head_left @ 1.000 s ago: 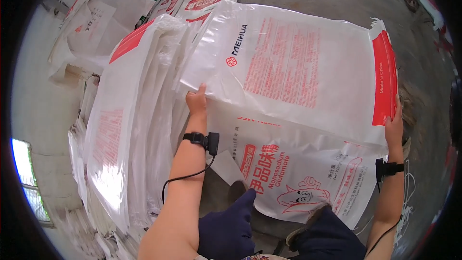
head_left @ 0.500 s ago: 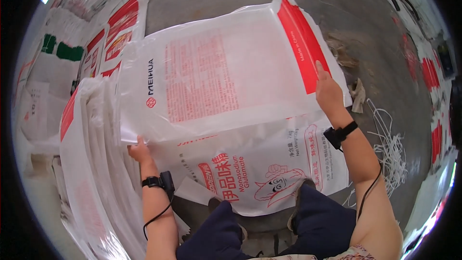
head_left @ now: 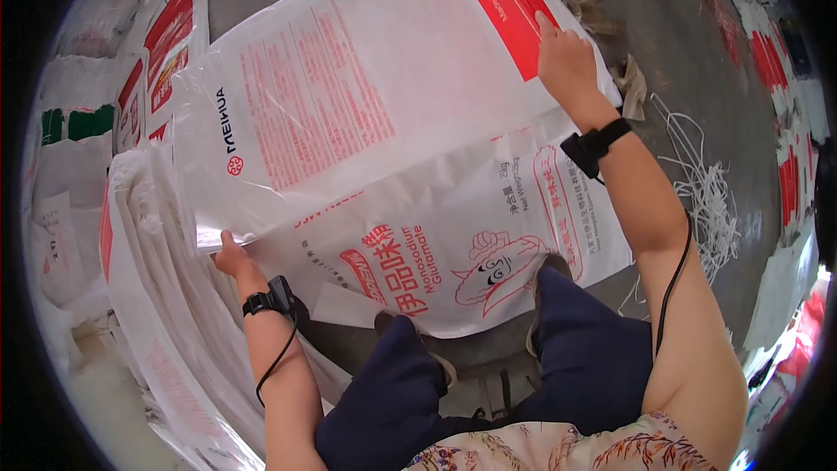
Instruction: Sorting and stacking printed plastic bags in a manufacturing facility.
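Note:
A flat white woven sack with red print and a red band at its right end lies spread out in front of me. My left hand is closed on its near left corner. At the right end my right hand grips the near edge, its index finger stretched along the red band; its thumb is hidden. Beneath and nearer to me is another white sack, printed with red lettering and a cartoon figure. It reaches to my shoes, and the upper sack covers its far part.
Left of me stands a thick stack of folded white sacks. Red-and-white sacks lie beyond it. On the grey floor at the right are a tangle of white strings and a brownish scrap.
The upper sack and both hands now appear farther up and left in view, the sack's right end swung farther away. The whole view has shifted too. Both hands keep their hold.

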Available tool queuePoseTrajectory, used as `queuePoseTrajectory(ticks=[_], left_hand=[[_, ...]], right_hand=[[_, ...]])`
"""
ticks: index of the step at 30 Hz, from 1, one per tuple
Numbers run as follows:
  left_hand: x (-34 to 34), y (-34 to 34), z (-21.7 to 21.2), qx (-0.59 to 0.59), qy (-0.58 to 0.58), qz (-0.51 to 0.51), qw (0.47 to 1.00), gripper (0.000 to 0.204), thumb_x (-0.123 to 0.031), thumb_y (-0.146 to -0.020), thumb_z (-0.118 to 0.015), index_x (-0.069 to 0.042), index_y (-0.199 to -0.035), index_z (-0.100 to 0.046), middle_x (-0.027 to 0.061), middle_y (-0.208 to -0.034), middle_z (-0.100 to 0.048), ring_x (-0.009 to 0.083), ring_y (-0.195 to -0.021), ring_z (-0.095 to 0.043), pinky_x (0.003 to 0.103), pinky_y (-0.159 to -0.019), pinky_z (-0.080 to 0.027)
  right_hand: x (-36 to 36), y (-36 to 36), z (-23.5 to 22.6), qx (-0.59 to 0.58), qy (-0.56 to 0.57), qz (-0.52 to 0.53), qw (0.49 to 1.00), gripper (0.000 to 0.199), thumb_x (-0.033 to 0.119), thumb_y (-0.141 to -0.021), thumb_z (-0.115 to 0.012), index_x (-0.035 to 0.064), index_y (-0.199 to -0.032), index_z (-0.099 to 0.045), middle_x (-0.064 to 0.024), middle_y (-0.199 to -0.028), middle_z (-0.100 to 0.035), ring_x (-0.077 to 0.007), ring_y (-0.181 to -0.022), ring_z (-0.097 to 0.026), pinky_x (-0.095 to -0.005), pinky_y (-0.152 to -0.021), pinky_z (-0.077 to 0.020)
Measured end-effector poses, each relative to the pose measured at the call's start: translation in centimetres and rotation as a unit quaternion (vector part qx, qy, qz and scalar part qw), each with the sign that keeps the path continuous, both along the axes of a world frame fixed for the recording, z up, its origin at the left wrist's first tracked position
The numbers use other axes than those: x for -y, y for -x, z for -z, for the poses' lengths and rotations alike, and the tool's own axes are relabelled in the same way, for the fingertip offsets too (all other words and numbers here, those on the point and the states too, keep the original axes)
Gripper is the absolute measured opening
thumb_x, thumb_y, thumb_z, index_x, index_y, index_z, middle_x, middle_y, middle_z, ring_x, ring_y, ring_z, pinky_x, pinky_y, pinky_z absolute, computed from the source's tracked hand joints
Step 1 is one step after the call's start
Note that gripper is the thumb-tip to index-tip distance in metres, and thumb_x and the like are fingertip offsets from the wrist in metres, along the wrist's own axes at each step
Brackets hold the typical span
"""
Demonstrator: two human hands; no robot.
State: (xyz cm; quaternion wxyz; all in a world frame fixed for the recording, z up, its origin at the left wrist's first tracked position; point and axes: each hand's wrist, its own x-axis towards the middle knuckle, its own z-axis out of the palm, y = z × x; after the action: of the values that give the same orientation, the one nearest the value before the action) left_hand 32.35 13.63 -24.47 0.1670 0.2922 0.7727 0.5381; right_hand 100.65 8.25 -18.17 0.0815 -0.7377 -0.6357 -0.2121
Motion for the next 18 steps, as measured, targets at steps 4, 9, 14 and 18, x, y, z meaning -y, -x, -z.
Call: queuePoseTrajectory(ticks=[4, 9, 14, 18], left_hand=[[0.4, 0.8, -0.5, -0.073, 0.038, -0.034, 0.996, 0.041, -0.016, -0.075, -0.069, 0.009, -0.107, -0.061, 0.0150, -0.106, -0.068, 0.0274, -0.091, -0.064, 0.038, -0.082, -0.049], [0.3, -0.6, -0.3, -0.137, 0.061, -0.008, 0.989, 0.045, -0.020, -0.075, -0.068, 0.011, -0.107, -0.059, 0.0190, -0.105, -0.067, 0.0310, -0.094, -0.065, 0.039, -0.084, -0.049], [0.4, 0.9, -1.7, -0.283, 0.192, 0.046, 0.938, 0.061, -0.031, -0.078, -0.072, 0.010, -0.120, -0.054, 0.0250, -0.123, -0.059, 0.0357, -0.117, -0.055, 0.044, -0.097, -0.044], [2.9, -5.4, -4.4, -0.560, 0.033, -0.038, 0.827, 0.086, -0.045, -0.076, -0.077, 0.001, -0.140, -0.041, 0.0230, -0.148, -0.036, 0.0385, -0.136, -0.035, 0.051, -0.109, -0.031]], right_hand=[[0.1, 1.0, -0.1, 0.008, 0.033, -0.003, 0.999, 0.049, 0.019, -0.089, -0.057, 0.0039, -0.135, -0.049, -0.0065, -0.078, -0.066, -0.0237, -0.072, -0.062, -0.0420, -0.066, -0.0453], [0.5, 1.1, -1.2, 0.027, 0.082, 0.026, 0.996, 0.045, 0.013, -0.089, -0.050, 0.0028, -0.132, -0.051, -0.0059, -0.076, -0.065, -0.0230, -0.076, -0.064, -0.0419, -0.071, -0.0463], [1.7, 2.3, -2.6, 0.061, 0.042, 0.011, 0.997, 0.045, 0.013, -0.087, -0.051, 0.0029, -0.131, -0.050, -0.0085, -0.081, -0.065, -0.0250, -0.078, -0.064, -0.0411, -0.070, -0.0462], [6.1, 5.9, -1.4, -0.044, 0.112, -0.158, 0.980, 0.033, 0.015, -0.084, -0.054, 0.0072, -0.115, -0.061, -0.0129, -0.089, -0.063, -0.0287, -0.080, -0.064, -0.0417, -0.074, -0.0490]])
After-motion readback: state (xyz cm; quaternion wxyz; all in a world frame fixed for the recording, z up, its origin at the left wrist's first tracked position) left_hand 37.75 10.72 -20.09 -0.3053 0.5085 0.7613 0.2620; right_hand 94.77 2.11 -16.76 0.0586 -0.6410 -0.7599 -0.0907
